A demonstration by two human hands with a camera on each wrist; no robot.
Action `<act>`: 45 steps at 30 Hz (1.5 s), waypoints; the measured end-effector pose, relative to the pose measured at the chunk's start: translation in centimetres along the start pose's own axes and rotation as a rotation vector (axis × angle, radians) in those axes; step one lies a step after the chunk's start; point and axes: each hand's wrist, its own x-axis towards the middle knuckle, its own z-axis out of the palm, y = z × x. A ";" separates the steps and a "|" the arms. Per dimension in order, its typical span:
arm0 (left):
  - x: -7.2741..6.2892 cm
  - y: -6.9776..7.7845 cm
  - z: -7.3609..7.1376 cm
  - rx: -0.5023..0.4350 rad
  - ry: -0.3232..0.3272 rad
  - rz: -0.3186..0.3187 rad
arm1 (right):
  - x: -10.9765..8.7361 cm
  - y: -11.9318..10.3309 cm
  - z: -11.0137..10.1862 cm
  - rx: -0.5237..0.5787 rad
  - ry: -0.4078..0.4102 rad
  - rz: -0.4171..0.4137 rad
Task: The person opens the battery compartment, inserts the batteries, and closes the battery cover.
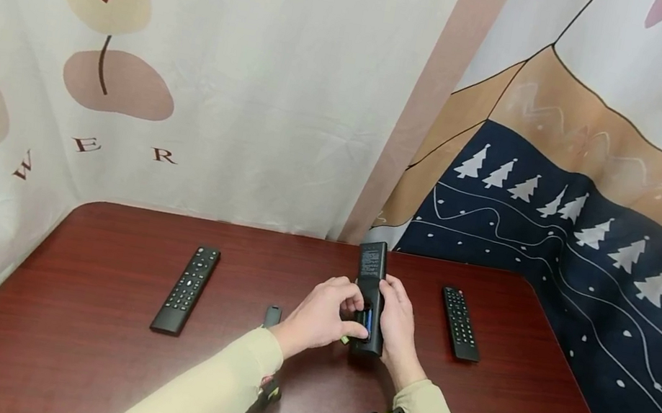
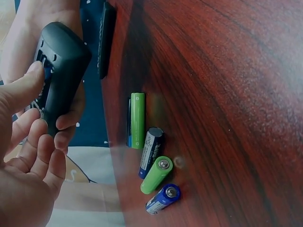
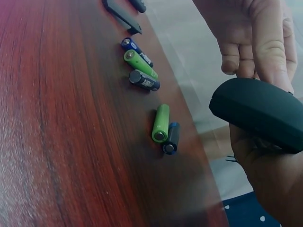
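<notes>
Above the middle of the table, my right hand [image 1: 398,324] grips a black remote control [image 1: 368,287] from its right side, the back facing me. Its battery compartment lies open, and a blue battery [image 1: 369,321] shows inside. My left hand [image 1: 315,317] is at the compartment with bent fingers; the thumb [image 2: 32,78] presses at one end of the battery and the fingertips [image 2: 39,125] are near its other end. Below the remote, loose batteries lie on the table: a green one [image 2: 138,120], a dark one [image 2: 150,152], a second green one [image 2: 157,175] and a blue one [image 2: 163,199] among them.
One black remote [image 1: 185,290] lies face up on the left of the reddish-brown table [image 1: 82,355], another [image 1: 460,325] on the right. A small dark cover [image 1: 272,315] rests just beyond the left wrist. Printed curtains [image 1: 273,80] hang behind the table.
</notes>
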 end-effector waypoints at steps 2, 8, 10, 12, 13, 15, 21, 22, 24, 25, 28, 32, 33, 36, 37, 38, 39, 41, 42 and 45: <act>0.0 -0.1 0.0 -0.002 0.011 0.008 | 0.0 0.0 -0.1 -0.005 0.002 0.001; -0.1 -0.3 0.0 0.006 0.036 0.019 | 0.0 -0.2 -0.4 -0.021 0.006 0.016; -0.1 -0.4 0.0 0.018 0.048 0.019 | 0.1 -0.3 -0.5 -0.019 0.009 0.021; 0.0 -0.5 0.0 0.031 0.057 0.014 | 0.1 -0.3 -0.6 -0.013 0.010 0.024; 0.0 -0.5 0.1 0.038 0.061 0.009 | 0.0 -0.4 -0.7 -0.011 0.012 0.025; 0.0 -0.6 0.1 0.050 0.066 -0.002 | 0.1 -0.4 -0.7 -0.010 0.019 0.029; 0.0 -0.8 0.2 0.069 0.060 -0.042 | 0.1 -0.4 -0.9 -0.030 0.032 0.039; 0.0 -0.9 0.2 0.072 0.053 -0.049 | 0.1 -0.4 -1.0 -0.021 0.029 0.039; 0.0 -1.0 0.2 0.079 0.037 -0.064 | 0.1 -0.5 -1.0 0.015 0.020 0.044; 0.0 -1.0 0.2 0.082 0.029 -0.069 | 0.1 -0.5 -1.0 0.035 0.013 0.043; 0.0 -1.2 0.3 0.096 0.022 -0.073 | 0.1 -0.4 -1.2 0.090 -0.010 0.046; 0.0 -1.4 0.4 0.119 0.017 -0.080 | 0.3 -0.2 -1.5 0.105 -0.024 0.053; 0.0 -1.4 0.5 0.126 0.015 -0.083 | 0.3 -0.2 -1.6 0.105 -0.023 0.055; 0.1 -1.6 0.6 0.155 0.003 -0.101 | 0.5 0.0 -1.9 0.099 -0.010 0.068; 0.1 -1.7 0.7 0.164 -0.001 -0.106 | 0.5 0.1 -2.0 0.094 -0.006 0.071; 0.1 -1.7 0.8 0.173 -0.006 -0.116 | 0.5 0.1 -2.1 0.091 -0.003 0.074; 0.1 -1.8 0.9 0.181 -0.012 -0.124 | 0.5 0.1 -2.2 0.088 -0.001 0.075; 0.2 -1.8 1.1 0.189 -0.021 -0.139 | 0.6 0.2 -2.3 0.087 0.002 0.075; 0.2 -1.8 1.2 0.190 -0.026 -0.148 | 0.6 0.2 -2.4 0.088 0.002 0.075; 0.1 -1.8 1.5 0.201 -0.039 -0.160 | 0.6 0.3 -2.5 0.094 0.004 0.074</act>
